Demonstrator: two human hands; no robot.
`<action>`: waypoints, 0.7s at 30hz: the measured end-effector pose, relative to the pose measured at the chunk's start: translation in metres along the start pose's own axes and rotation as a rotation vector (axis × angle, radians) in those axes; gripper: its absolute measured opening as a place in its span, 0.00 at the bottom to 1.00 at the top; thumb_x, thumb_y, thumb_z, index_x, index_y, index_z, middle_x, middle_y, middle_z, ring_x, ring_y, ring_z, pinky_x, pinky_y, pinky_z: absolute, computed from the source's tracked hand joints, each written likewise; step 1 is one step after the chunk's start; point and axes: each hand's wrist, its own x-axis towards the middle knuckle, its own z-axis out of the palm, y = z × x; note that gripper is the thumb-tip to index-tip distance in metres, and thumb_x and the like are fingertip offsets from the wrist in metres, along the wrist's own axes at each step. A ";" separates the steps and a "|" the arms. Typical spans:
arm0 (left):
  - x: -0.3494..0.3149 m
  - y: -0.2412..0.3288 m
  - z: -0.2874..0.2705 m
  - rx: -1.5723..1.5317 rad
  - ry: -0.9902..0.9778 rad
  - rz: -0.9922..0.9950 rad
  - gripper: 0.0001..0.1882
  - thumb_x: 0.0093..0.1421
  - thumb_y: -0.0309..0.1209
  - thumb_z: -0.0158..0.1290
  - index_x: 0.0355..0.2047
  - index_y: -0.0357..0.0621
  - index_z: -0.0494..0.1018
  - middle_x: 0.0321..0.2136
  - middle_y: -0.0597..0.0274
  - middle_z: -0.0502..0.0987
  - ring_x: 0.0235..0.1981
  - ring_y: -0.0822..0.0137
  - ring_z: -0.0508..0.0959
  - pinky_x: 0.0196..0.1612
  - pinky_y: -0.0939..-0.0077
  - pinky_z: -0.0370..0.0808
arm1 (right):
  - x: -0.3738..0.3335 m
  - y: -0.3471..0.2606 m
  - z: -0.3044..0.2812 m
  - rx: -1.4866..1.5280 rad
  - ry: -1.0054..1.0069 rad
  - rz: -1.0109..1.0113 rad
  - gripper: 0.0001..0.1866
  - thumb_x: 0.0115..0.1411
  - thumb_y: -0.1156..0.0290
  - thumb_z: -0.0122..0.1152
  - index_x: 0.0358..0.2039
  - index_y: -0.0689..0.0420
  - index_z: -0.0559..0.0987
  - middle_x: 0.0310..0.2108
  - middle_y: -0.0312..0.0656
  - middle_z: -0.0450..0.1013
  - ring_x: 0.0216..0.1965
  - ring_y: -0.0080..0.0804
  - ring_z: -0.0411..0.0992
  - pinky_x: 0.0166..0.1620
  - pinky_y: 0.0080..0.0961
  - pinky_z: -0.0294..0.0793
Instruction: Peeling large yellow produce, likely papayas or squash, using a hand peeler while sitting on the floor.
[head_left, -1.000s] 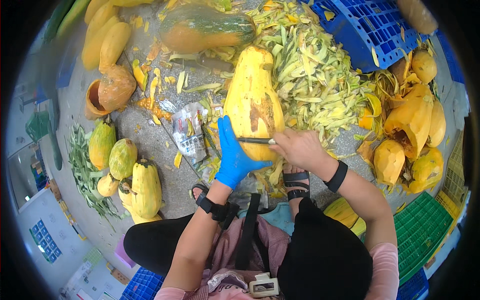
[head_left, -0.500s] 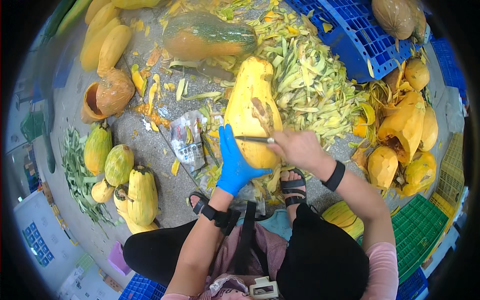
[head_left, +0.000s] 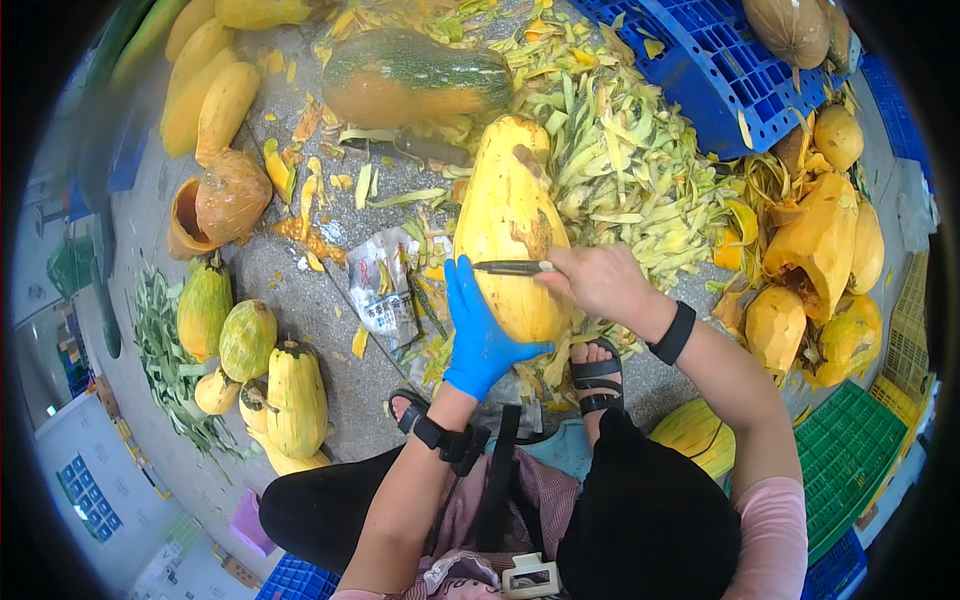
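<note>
A large yellow squash [head_left: 505, 205], its skin peeled away except for brownish rough patches, stands tilted in front of me with its narrow end away. My left hand [head_left: 484, 335], in a blue glove, grips its lower left side, fingers up along the flank and thumb across the near end. In my bare right hand [head_left: 605, 290] is a peeler [head_left: 508, 267] with a slim dark blade, which lies across the squash just above the gloved fingertips. My right fingers are closed round its handle. The near underside of the squash is partly hidden by my glove.
Peel strips [head_left: 620, 180] heap up beyond the squash, near a blue crate [head_left: 700, 70]. A green-orange pumpkin [head_left: 415, 78] lies at the far side. Peeled pumpkins [head_left: 815, 240] are piled right; striped squashes [head_left: 297, 400] and a cut pumpkin [head_left: 232, 195] sit left. A green crate [head_left: 850, 460] stands near right.
The peeler and my right hand have moved slightly up the squash. The whole view has shifted a little; my left hand keeps its hold.
</note>
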 end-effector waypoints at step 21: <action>0.010 -0.011 -0.009 -0.028 -0.074 0.051 0.70 0.18 0.50 0.66 0.53 0.30 0.33 0.53 0.40 0.40 0.55 0.46 0.42 0.57 0.59 0.42 | 0.030 0.033 0.013 -0.085 0.219 0.082 0.16 0.53 0.54 0.46 0.20 0.53 0.67 0.10 0.38 0.65 0.10 0.36 0.65 0.14 0.30 0.62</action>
